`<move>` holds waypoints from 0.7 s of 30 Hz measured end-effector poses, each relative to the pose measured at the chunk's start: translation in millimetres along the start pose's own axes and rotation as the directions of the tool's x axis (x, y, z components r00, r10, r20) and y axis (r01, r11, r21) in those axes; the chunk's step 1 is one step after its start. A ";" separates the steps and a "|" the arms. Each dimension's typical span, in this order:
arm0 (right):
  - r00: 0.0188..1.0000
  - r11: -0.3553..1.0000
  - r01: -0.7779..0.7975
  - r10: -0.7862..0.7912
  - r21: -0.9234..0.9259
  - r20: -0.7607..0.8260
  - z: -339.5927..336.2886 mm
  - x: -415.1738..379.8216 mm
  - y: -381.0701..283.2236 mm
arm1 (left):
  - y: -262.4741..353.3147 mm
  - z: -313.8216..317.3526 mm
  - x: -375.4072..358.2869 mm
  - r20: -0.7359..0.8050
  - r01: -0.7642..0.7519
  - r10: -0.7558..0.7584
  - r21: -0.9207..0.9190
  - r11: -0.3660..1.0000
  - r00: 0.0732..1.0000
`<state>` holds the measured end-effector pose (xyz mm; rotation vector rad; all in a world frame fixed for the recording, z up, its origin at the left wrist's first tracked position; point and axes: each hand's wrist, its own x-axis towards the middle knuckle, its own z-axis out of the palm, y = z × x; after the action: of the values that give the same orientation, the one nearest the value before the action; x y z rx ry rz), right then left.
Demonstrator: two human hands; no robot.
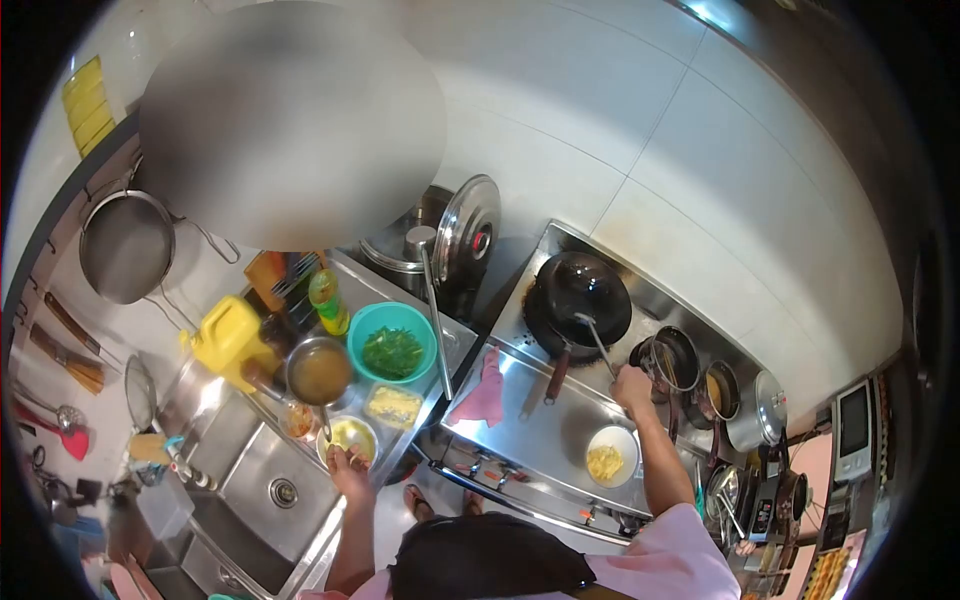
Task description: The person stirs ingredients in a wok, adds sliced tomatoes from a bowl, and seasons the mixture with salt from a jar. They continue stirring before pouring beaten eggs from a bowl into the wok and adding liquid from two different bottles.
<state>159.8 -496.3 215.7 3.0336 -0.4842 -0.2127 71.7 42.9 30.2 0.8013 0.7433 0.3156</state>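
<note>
The black wok (583, 290) sits on the steel stove top (530, 430), and everything here is placed from it. The right hand (632, 385) is below and just right of the wok, closed round the handle end of a metal ladle (592, 335) whose bowl reaches up into the wok; the fingers wrap the handle, though how tightly cannot be told at this size. The wok's own reddish handle (556, 375) points down from its near rim, apart from the hand. Below the wok, near the stove's front edge, stands a white bowl (611, 453) holding something yellow. Lower left of the wok a pink cloth (484, 392) lies on the steel. The left hand (350, 462) is well away to the wok's lower left, at a small yellow-filled bowl (350, 435); its fingers are bunched at the bowl's near rim, and whether they pinch the rim or a utensil cannot be told. Left of the wok a teal bowl of chopped greens (392, 345) stands beside a steel bowl of brown liquid (319, 370), with a yellow jug (228, 338) farther left. Above and left of the wok a pot lid (468, 230) leans upright by a large steel pot (400, 250). To the wok's right stand smaller dark pans (676, 355).
</note>
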 end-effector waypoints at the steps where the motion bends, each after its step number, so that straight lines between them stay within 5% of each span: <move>1: 1.000 1.000 0.012 -0.011 -0.023 0.012 3.1 6.3 -2.8 | 3.2 3.1 -13.1 -0.010 0.010 -0.010 0.016 1.000 1.000; 7: 0.993 0.998 -0.063 0.065 0.019 -0.096 60.8 87.1 -4.9 | -0.1 -2.2 -65.5 -0.008 -0.017 0.018 0.141 0.990 1.000; 11: 0.996 0.988 0.082 -0.075 0.130 -0.058 70.2 102.8 10.4 | -6.0 -6.3 -93.9 -0.039 0.025 -0.017 0.201 0.979 0.999; 16: 0.934 0.958 0.210 -0.256 0.197 0.249 -31.1 37.6 47.5 | -21.8 -19.3 -126.2 -0.066 0.087 -0.072 0.269 0.959 0.995; 21: 0.975 0.974 0.222 -0.221 0.044 -0.031 15.9 61.4 90.1 | -36.3 -25.8 -144.2 -0.041 0.154 -0.149 0.375 0.914 0.988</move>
<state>187.8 -601.7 199.7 3.1289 -0.1489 -0.1739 -49.2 -42.4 60.4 1.0992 0.8858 0.0335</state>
